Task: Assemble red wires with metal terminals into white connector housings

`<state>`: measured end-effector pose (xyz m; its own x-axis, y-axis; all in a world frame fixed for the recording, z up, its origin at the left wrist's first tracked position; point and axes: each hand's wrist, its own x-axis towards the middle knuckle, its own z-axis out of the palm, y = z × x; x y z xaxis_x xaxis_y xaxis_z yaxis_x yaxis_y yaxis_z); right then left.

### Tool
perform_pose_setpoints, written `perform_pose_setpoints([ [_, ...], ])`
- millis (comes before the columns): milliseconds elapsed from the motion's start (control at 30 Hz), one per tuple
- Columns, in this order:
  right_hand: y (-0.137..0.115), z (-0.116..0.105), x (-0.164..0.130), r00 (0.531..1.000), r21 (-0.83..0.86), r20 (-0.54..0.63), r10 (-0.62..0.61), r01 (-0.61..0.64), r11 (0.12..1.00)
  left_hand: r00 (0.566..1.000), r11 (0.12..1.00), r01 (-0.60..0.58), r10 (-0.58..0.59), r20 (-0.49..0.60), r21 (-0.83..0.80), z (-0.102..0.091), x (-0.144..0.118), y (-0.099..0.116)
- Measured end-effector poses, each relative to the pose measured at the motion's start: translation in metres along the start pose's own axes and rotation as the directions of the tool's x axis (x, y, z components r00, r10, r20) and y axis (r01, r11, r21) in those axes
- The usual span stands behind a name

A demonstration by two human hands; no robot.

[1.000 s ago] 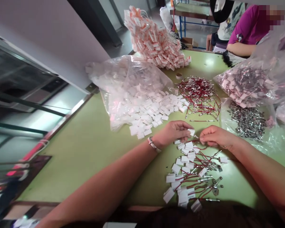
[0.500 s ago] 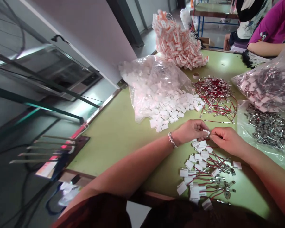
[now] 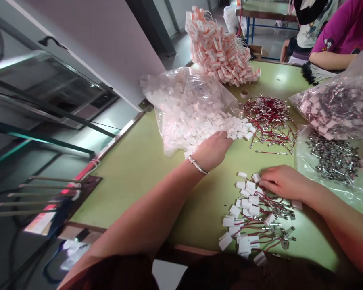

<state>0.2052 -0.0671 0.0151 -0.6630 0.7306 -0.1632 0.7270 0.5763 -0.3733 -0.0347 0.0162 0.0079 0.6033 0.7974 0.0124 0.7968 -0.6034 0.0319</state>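
My left hand (image 3: 213,150), a bracelet at its wrist, is at the near edge of a heap of small white plastic connector housings (image 3: 210,129). Its fingers are curled downward and close together; their tips are hidden, so I cannot make out what is in them. My right hand (image 3: 282,181) pinches at a white connector housing (image 3: 256,178) just above the table, with thumb and index finger at its right side. Below it lie several white housings (image 3: 254,200) fitted with red wires (image 3: 261,233) that end in metal terminals.
A clear plastic bag (image 3: 181,92) spills the white housings. Behind my hands lies a pile of red terminal wires (image 3: 268,114). Orange-and-white bundled parts (image 3: 220,52) stand at the back. Bags of parts (image 3: 335,108) and dark metal pieces (image 3: 335,157) lie right. A co-worker's sleeve (image 3: 335,32) shows beyond.
My left hand has left my right hand and moved left and away to the white housing heap. My right hand has shifted slightly left and down, with a housing at its fingertips.
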Motion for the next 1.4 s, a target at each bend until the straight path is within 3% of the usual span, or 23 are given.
perform_pose_setpoints([
  [67, 0.009, -0.004, 0.003, 0.979, -0.064, -0.126, 0.162, -0.171, 0.983, 1.0, 1.0, -0.004, 0.004, 0.007, 0.031, -0.001, 0.0, 0.002],
  [133, 0.019, -0.005, 0.008, 0.904, -0.128, -0.284, 0.319, -0.366, 0.922, 1.0, 0.999, -0.006, 0.005, 0.015, 0.049, -0.002, 0.0, 0.004],
  [200, 0.026, -0.003, 0.014, 0.859, -0.21, -0.356, 0.368, -0.457, 0.864, 1.0, 0.999, -0.005, 0.004, 0.008, 0.052, -0.003, 0.0, 0.006],
  [367, 0.024, 0.003, 0.018, 0.899, -0.367, -0.312, 0.307, -0.413, 0.834, 1.0, 1.0, 0.001, -0.001, 0.014, 0.016, 0.003, 0.002, 0.012],
  [467, 0.018, 0.001, 0.014, 0.866, -0.209, -0.356, 0.351, -0.44, 0.873, 0.993, 0.987, 0.075, -0.088, -0.083, -0.144, 0.004, 0.004, 0.015],
  [533, 0.014, -0.001, 0.011, 0.851, -0.016, -0.343, 0.399, -0.43, 0.903, 0.975, 0.911, 0.123, -0.184, -0.121, -0.394, 0.003, 0.005, 0.018],
  [600, 0.01, -0.001, 0.009, 0.861, 0.188, -0.288, 0.42, -0.379, 0.906, 0.964, 0.68, 0.188, -0.267, -0.001, -0.709, 0.002, 0.006, 0.022],
  [667, 0.007, 0.0, 0.008, 0.877, 0.379, -0.247, 0.412, -0.304, 0.874, 0.942, 0.286, 0.288, -0.257, 0.216, -0.914, 0.003, 0.007, 0.028],
  [733, 0.004, 0.001, 0.008, 0.88, 0.534, -0.239, 0.411, -0.234, 0.812, 0.915, -0.085, 0.353, -0.178, 0.363, -0.932, 0.005, 0.007, 0.033],
  [800, 0.0, 0.0, 0.007, 0.875, 0.63, -0.229, 0.426, -0.2, 0.75, 0.909, -0.296, 0.358, -0.107, 0.403, -0.886, 0.007, 0.007, 0.037],
  [867, -0.003, -0.001, 0.007, 0.873, 0.668, -0.212, 0.44, -0.199, 0.717, 0.911, -0.388, 0.354, -0.064, 0.408, -0.851, 0.009, 0.007, 0.039],
  [1033, -0.004, -0.002, 0.006, 0.866, 0.686, -0.178, 0.467, -0.231, 0.69, 0.906, -0.443, 0.368, -0.027, 0.423, -0.817, 0.009, 0.006, 0.04],
  [1167, -0.001, -0.002, 0.006, 0.851, 0.732, -0.124, 0.51, -0.268, 0.626, 0.923, -0.394, 0.36, 0.016, 0.385, -0.846, 0.008, 0.005, 0.04],
  [1267, -0.001, -0.001, 0.006, 0.837, 0.697, -0.155, 0.526, -0.285, 0.658, 0.939, -0.285, 0.333, 0.013, 0.344, -0.899, 0.009, 0.003, 0.042],
  [1400, -0.001, 0.002, 0.007, 0.854, 0.598, -0.221, 0.471, -0.263, 0.758, 0.94, -0.055, 0.342, 0.014, 0.341, -0.938, 0.006, 0.002, 0.047],
])
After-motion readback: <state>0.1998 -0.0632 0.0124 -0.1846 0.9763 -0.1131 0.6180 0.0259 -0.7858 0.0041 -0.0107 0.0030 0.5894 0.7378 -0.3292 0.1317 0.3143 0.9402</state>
